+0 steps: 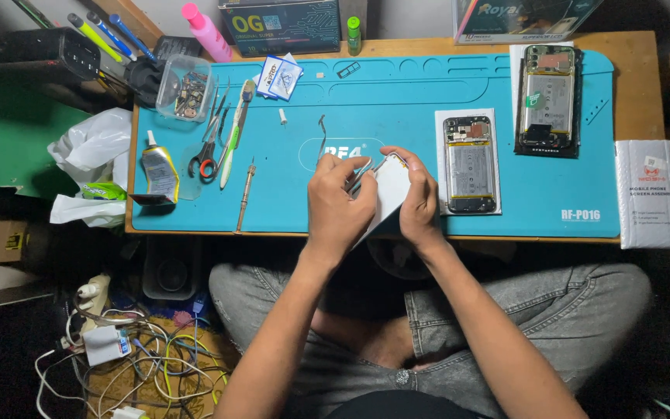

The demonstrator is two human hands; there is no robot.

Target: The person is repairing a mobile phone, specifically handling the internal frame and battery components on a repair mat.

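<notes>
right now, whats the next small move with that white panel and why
Probably ease the thin tool further along the white panel's edge: the left hand has its tip at the top edge, while the right hand steadies the panel tilted above the blue mat.

Lower part of white panel (pixel 391 190) hidden behind left hand (pixel 339 209) & right hand (pixel 419 203). Thin tool betw. fingers: type too small to tell. Small parts in clear container (pixel 185 88) indistinct. Boxes at top cut off by frame edge.
</notes>
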